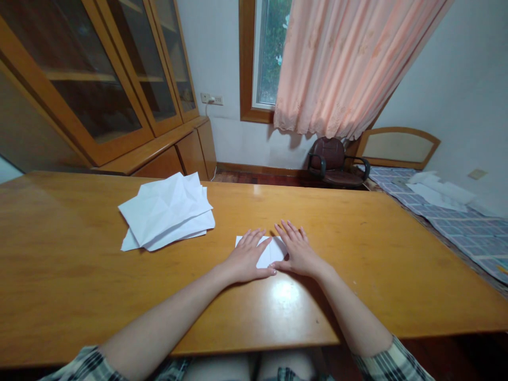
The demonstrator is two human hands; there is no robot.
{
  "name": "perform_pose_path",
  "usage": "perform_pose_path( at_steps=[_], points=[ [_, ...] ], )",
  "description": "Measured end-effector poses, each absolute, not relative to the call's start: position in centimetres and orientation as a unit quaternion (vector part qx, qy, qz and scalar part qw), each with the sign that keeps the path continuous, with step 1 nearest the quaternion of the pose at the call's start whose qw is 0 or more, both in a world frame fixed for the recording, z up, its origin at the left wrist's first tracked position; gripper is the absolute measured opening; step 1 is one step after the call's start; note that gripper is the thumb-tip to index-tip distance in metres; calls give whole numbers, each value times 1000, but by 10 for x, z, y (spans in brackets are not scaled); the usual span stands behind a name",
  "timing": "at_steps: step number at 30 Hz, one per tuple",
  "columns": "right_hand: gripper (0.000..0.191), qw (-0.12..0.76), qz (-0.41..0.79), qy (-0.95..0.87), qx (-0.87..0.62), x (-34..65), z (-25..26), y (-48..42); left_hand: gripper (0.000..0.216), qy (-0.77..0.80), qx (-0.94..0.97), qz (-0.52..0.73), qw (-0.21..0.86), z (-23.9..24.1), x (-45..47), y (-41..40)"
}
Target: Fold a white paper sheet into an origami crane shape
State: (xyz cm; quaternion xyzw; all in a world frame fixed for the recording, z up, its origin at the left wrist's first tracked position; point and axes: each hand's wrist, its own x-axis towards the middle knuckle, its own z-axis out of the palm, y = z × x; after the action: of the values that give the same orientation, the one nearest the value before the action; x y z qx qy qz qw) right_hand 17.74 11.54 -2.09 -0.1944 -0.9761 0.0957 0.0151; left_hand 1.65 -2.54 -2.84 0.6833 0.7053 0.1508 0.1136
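A small folded sheet of white paper [270,254] lies flat on the wooden table, with a crease line down its middle. My left hand [248,257] rests on its left part, fingers stretched out, thumb along the near edge. On the right part lies my right hand [296,250], its fingers spread and pointing away from me. The two thumbs come close together at the paper's near edge. Both hands press down from above rather than grip, and they hide the sides of the paper.
A stack of creased white sheets [169,209] lies on the table [357,254] to the left. Beyond the table stand a glass-fronted cabinet [159,129], a brown office chair [333,159] and a bed [448,211] with papers on it. A pink curtain [337,63] hangs by the window.
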Motion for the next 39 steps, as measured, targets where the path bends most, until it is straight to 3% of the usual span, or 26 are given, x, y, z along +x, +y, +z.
perform_pose_path(
  at_steps=[23, 28, 33, 39],
  points=[
    [91, 18, 70, -894, -442, 195, -30, 177, 91, 713, 680, 118, 125, -24, 16, -25],
    [83, 71, 42, -867, -492, 193, -34, 177, 91, 711, 680, 122, 128, -22, 17, -25],
    [79, 148, 46, -900, -407, 183, -31, 160, 91, 710, 680, 129, 129, -24, 17, -25],
    [100, 90, 96, -969, -209, 171, -30, 127, 90, 707, 683, 142, 115, -30, 17, -25]
  ],
)
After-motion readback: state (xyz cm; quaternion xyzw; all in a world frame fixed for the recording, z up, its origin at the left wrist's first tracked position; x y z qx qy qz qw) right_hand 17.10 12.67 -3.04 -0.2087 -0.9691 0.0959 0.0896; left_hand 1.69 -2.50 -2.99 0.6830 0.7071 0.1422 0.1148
